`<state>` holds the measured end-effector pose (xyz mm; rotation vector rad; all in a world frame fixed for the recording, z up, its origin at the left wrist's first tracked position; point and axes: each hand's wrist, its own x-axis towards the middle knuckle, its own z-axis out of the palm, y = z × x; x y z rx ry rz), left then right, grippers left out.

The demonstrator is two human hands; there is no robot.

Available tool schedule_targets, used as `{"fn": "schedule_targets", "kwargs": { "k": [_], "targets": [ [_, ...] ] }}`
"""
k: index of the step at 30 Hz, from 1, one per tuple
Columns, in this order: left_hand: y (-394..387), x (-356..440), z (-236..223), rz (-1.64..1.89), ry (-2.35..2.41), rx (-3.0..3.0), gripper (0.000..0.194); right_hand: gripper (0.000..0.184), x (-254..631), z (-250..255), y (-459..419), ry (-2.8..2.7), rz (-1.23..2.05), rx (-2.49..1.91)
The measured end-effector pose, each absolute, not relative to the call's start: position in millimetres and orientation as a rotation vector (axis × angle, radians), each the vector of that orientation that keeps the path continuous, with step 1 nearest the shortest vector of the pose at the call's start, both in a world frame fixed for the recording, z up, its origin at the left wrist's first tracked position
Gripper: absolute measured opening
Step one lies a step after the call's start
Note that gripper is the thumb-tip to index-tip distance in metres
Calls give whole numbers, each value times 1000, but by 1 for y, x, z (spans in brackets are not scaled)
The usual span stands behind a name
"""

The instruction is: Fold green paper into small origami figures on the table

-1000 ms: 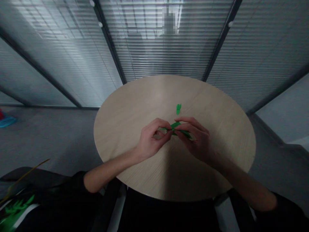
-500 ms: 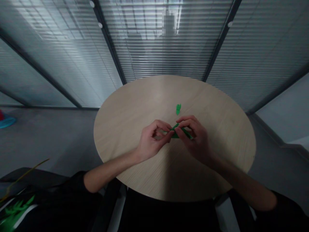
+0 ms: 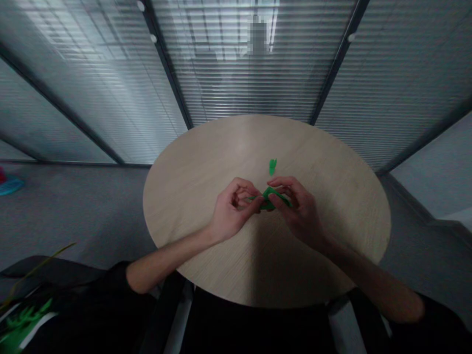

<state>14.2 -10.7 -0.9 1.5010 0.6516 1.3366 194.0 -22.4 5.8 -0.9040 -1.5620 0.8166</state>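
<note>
Pinching the green folded piece [image 3: 270, 191] between both hands, we work above the middle of the pale wood-look table [image 3: 191, 172]. Any marks on the piece are too small and dim for us to read. Our left hand [image 3: 232, 209] has thumb and forefinger brought together on the left end of it, a narrow pinch with a thin green tip showing between them; the other fingers curl behind. Our right hand [image 3: 304, 211] grips the other side, thumb laid along the near face and fingers bent around the back, so the green shows between the two hands as a raised, angled fold. How hard either one presses, we cannot tell.

Just beyond our right fingertips lies a small green scrap [image 3: 272, 166] on the table, near the held piece but apart from it. Bare tabletop stretches from our hands to the rounded rim on the left, the right and the far side, where the edge comes up near the glass partition with its blinds [image 3: 236, 93]. Our forearms cross the near edge at both lower corners, and a dark shadow falls over the wood between them. Past the left rim, we see grey carpet [image 3: 110, 211], with a blue thing [image 3: 13, 185] lying well apart from the table.
</note>
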Motion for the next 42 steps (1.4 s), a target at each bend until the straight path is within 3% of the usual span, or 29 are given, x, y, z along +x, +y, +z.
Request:
{"fn": "schedule_targets", "kwargs": {
  "k": [5,24,33,42],
  "targets": [
    [-11,12,1,1312,710,1570,19,25,194,4,-22,-1532,937,-928],
    [-10,11,-1,1178,770,1626,24,12,193,4,-25,-1669,596,-933],
    [-8,10,-3,1206,804,1636,21,23,196,2,-24,-1733,540,-911],
    [-8,3,2,1374,824,2147,29,16,200,2,-23,-1651,505,-938]
  ]
}}
